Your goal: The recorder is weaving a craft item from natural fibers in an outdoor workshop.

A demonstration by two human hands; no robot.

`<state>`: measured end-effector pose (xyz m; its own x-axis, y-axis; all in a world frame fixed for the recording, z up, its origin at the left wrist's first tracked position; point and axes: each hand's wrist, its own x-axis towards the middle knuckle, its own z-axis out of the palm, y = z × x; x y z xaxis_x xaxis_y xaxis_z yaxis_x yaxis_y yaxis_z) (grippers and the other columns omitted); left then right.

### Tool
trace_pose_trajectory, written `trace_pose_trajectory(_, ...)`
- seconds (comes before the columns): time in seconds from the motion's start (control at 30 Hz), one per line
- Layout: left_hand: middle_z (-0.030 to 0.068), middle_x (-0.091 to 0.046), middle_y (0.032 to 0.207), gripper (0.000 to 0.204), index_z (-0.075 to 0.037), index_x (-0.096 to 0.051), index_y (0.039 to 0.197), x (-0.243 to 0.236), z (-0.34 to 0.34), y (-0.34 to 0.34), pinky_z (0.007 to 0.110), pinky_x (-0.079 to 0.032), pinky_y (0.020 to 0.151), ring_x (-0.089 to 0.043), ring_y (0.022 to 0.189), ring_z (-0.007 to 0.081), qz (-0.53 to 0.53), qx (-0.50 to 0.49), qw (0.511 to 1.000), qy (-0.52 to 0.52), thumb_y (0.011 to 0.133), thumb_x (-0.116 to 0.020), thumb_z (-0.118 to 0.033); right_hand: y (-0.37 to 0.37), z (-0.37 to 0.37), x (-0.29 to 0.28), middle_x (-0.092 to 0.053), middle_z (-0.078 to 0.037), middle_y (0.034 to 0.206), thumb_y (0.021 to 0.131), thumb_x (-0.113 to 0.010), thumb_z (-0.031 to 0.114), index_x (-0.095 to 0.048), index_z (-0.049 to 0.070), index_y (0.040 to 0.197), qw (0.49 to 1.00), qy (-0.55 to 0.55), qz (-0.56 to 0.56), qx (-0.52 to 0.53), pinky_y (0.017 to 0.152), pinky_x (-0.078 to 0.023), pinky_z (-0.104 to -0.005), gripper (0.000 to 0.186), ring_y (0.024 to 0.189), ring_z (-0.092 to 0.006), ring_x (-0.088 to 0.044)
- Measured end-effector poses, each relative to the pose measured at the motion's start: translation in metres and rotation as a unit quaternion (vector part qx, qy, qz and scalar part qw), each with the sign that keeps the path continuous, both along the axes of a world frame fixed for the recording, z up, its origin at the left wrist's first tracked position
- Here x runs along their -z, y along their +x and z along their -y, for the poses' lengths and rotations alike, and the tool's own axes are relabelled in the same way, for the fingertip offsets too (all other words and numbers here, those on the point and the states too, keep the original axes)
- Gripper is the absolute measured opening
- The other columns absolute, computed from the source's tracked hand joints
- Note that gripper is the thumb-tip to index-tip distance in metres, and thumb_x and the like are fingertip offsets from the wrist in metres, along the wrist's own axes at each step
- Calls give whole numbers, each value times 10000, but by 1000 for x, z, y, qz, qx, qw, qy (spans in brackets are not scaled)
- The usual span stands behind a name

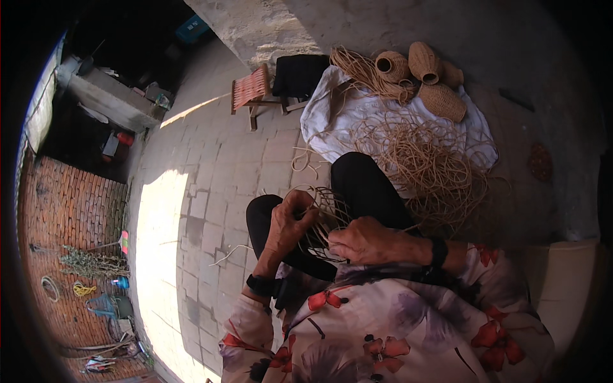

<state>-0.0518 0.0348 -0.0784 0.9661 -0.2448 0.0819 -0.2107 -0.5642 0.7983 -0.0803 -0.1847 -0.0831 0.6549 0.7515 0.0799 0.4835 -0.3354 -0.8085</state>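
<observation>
A half-woven basket frame of thin tan strands [327, 220] rests on my lap between my black-trousered knees. My left hand [288, 220] grips its left side, fingers curled around the strands. On the frame's lower right edge lies my right hand [365, 240], fingers closed on the weave. Both wrists wear black bands. A loose heap of the same tan strands [429, 167] lies just beyond my right knee on a white cloth [322, 127].
Several finished woven vases [424, 62] lie at the cloth's far end. A small red-slatted stool [250, 89] with a black bag [300, 73] stands beyond on the paved ground. A brick wall [67, 204] with tools runs along the left.
</observation>
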Motion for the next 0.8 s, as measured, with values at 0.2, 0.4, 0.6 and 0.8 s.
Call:
trace_pose_trajectory(0.2, 89, -680, 722, 278, -71, -564, 1079, -11, 9, 2, 337, -523, 673, -681, 666, 254, -72, 4, 997, -16, 823, -670, -97, 10, -2, -7, -615, -177, 669, 897, -625, 221, -582, 64, 855, 998, 21, 53, 34, 602, -481, -479, 167, 666, -393, -629)
trace_pose_trajectory(0.4, 101, -703, 824, 248, -41, -555, 1121, -15, 2, 8, 281, -498, 711, -658, 780, 126, -93, 68, 990, 81, 882, -599, -90, 65, 0, -6, -606, -162, 659, 891, -634, 195, -580, 71, 844, 973, 55, 192, 113, 552, -467, -449, 143, 659, -380, -627)
trace_pose_trajectory(0.6, 90, -689, 718, 318, -95, -571, 1096, -3, -3, 6, 381, -475, 698, -659, 654, 273, -43, 71, 996, 21, 801, -674, -153, 83, -11, 16, -618, -147, 667, 881, -648, 163, -571, 70, 847, 967, 74, 175, 169, 558, -476, -453, 126, 661, -375, -639)
trace_pose_trajectory(0.8, 84, -612, 609, 408, -64, -529, 1142, 2, 5, -2, 312, -435, 561, -555, 523, 181, 21, -6, 997, 74, 762, -678, -83, 78, -11, 32, -617, -118, 633, 856, -622, 151, -562, 71, 812, 958, 83, 165, 218, 541, -491, -446, 109, 619, -349, -645)
